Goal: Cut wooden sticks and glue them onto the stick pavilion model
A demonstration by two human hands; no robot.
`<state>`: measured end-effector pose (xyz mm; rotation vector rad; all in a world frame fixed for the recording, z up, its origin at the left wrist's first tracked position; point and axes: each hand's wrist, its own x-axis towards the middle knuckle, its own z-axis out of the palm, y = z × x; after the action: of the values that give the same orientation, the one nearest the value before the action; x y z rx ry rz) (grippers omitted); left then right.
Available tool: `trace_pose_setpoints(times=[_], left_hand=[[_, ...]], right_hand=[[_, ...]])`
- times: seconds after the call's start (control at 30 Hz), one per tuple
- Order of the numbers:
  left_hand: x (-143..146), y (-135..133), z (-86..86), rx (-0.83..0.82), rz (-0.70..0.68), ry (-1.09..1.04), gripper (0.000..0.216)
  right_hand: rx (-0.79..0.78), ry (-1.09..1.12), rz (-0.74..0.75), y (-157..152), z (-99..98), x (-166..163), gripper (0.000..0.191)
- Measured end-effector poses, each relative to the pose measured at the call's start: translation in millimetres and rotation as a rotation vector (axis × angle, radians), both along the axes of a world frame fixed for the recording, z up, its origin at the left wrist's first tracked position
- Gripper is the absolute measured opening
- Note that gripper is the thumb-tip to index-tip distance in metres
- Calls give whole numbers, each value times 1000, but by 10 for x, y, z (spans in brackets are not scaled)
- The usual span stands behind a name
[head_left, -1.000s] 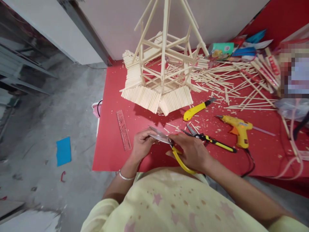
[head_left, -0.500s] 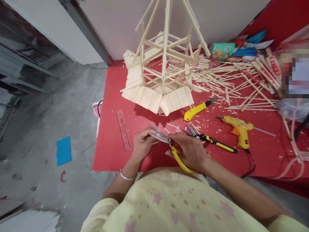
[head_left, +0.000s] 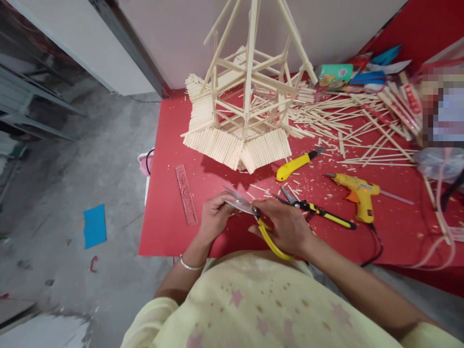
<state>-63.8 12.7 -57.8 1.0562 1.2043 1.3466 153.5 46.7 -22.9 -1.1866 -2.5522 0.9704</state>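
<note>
My right hand (head_left: 286, 223) is closed round the yellow handles of a pair of scissors (head_left: 272, 240). The blades point left and stand a little apart, their tips by my left hand (head_left: 216, 215). That hand is pinched at the blades; whatever lies between its fingertips is too small to make out. Beyond both hands stands a frame of pale wooden sticks (head_left: 250, 92), with slatted panels (head_left: 213, 147) round its base. Short cut pieces of stick (head_left: 259, 189) lie between the frame and the scissors.
On the red table (head_left: 163, 208) lie a clear ruler (head_left: 186, 195), a yellow utility knife (head_left: 293, 166), black-and-yellow pruning shears (head_left: 322, 213) and a yellow glue gun (head_left: 358, 191) with a cord. Loose sticks (head_left: 362, 121) and a green packet (head_left: 335, 76) fill the back right.
</note>
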Motion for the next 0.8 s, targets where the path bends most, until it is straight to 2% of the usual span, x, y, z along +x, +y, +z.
trace_pose_setpoints(times=[0.2,0.37,0.57,0.8], left_hand=[[1,-12,39,-14,-29,45,23],[-45,-31,43,-31,-51,180,24],[-56,22,40,-53,-127,48,32],[-90,63,114,-40,-211,70,39]], right_hand=[[15,-24,-2,-26,-21,19,45],[40,-75,-2,-19,1,36,34],[45,-56,-17,7,3,42,47],[33,-36,-3,3,27,69,46]])
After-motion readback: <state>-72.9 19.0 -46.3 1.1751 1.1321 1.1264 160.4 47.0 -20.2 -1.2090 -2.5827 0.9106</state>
